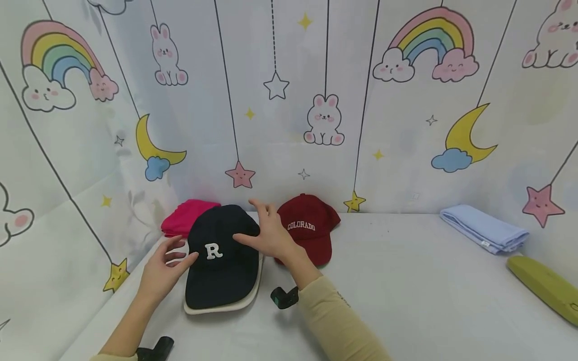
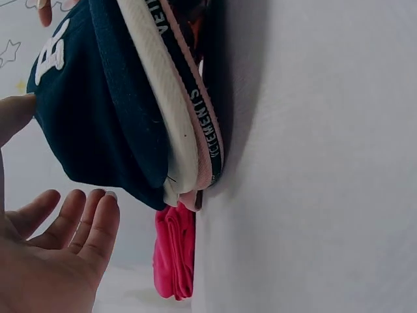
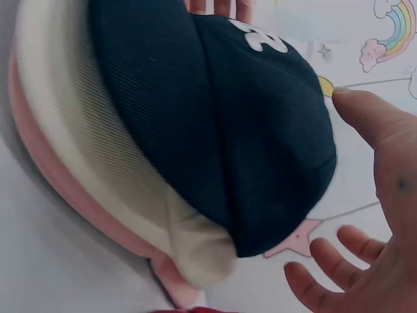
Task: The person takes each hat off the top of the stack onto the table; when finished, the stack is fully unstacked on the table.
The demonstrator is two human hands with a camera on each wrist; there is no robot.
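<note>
A navy baseball cap [image 1: 221, 276] with a white letter R tops a stack on the table. Under it are a cream cap [image 3: 78, 98] and a pink cap [image 3: 71, 202]; a lettered band shows beneath in the left wrist view. At the navy cap's left side is my left hand [image 1: 163, 268], fingers spread and thumb tip right at the crown. My right hand [image 1: 271, 234] is at the other side, its thumb extended over the crown and its fingers loosely bent. Neither hand grips anything.
Behind the stack lies a folded bright pink cloth [image 1: 178, 220]. A dark red COLORADO cap [image 1: 311, 250] stands right of my right hand. Farther right are a folded light blue cloth [image 1: 483, 228] and a long olive-green case [image 1: 544, 288]. A patterned curtain [image 1: 289, 125] closes off the back.
</note>
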